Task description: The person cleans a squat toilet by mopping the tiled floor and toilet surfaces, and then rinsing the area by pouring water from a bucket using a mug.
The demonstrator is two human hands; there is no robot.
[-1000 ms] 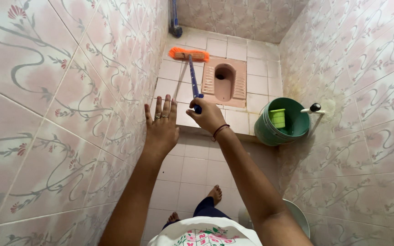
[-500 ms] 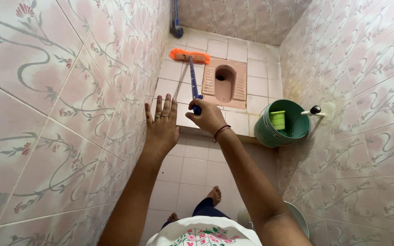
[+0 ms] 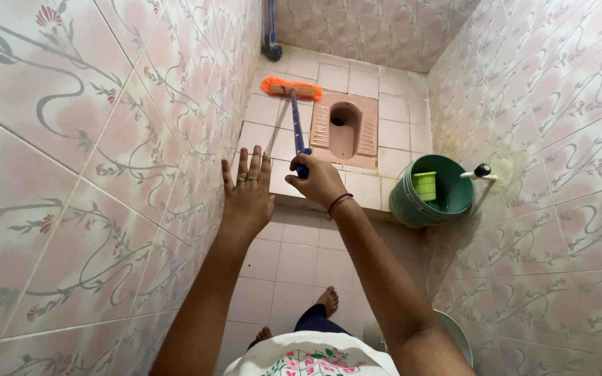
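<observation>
Pink-tiled toilet stall: right hand (image 3: 320, 182) gripping blue broom handle (image 3: 297, 125), orange broom head (image 3: 290, 88) on raised floor left of squat pan (image 3: 345, 129); left hand (image 3: 247, 196) open, fingers spread, near wall; floor looks dry, scrubbing apparently barely begun.

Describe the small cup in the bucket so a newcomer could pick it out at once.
Find the green bucket on the raised tiled floor by the right wall, under the tap. Inside it stands a cup: lime green, paler than the bucket.
</observation>
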